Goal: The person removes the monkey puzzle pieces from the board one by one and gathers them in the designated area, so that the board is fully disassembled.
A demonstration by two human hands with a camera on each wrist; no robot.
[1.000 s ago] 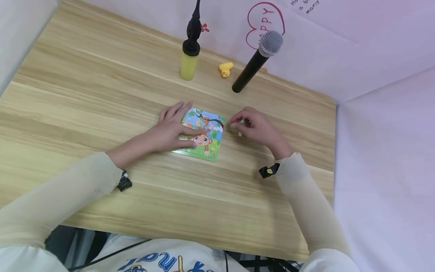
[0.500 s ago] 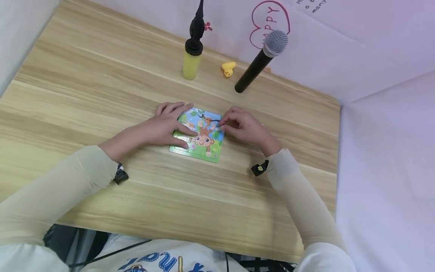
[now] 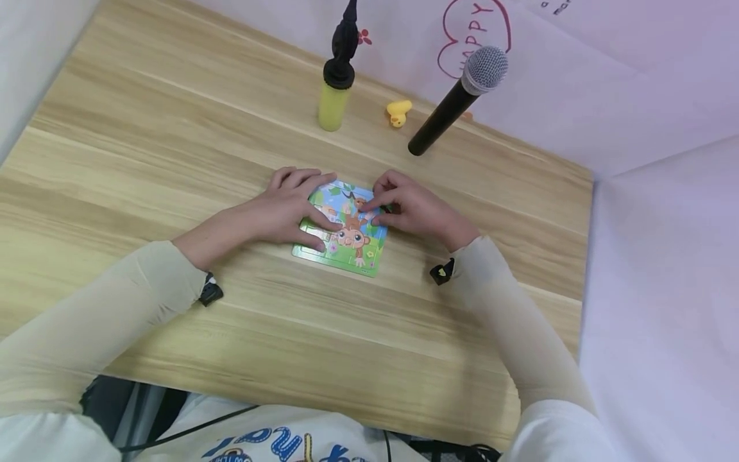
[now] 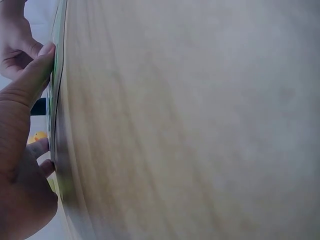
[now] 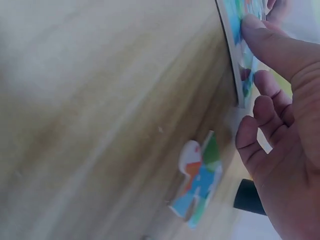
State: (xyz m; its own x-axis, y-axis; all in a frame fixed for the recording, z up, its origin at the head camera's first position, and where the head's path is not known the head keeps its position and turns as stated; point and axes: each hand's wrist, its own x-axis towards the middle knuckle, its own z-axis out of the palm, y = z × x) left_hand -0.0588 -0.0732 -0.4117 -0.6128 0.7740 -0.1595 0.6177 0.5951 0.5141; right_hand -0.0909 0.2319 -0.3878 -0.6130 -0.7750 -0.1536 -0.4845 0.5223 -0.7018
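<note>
A square monkey jigsaw puzzle lies on the wooden table in front of the person. My left hand rests with spread fingers across its left side, and the left wrist view shows the thumb along the puzzle's face. At the upper right part of the puzzle, my right hand touches the picture with thumb and index finger. Seen from the right wrist, its thumb lies on the puzzle while the other fingers bend loosely. A loose puzzle piece sits on the table beside that hand, hidden in the head view.
Along the back stand a yellow hand pump with a black top and a black microphone. Between them is a small yellow duck toy. White walls border the table at the back and both sides.
My right hand has moved left from beside the puzzle onto its upper right part. The left hand stays on the puzzle, its thumb and index finger drawn slightly back to the left.
</note>
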